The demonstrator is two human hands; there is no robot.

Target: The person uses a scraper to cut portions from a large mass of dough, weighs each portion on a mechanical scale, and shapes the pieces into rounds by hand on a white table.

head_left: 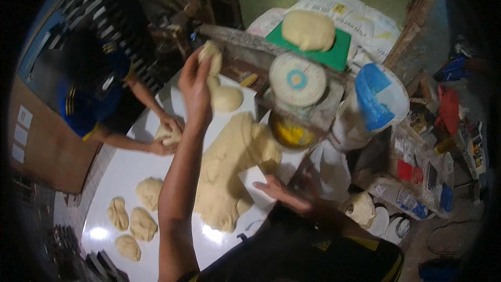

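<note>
My left hand [195, 73] is raised over the white worktop [109, 172], gripping a piece of dough [211, 55] above smooth dough mounds [227, 99]. My right hand [274, 188] holds a flat white scraper [250, 177] against a large, spread mass of dough [227, 162]. Several lumpy dough portions [143, 224] lie at the lower left of the worktop. Across from me, a co-worker's hands [164, 143] press on another lump of dough, partly hidden behind my forearm.
A round scale [297, 78], a bowl with yellow contents [292, 133] and a bucket with a blue lid [373, 99] stand along the back and right. Behind the scale, dough rests on a green board [339, 57]. A cluttered shelf [412, 193] is at right; the co-worker [94, 89] leans in from left.
</note>
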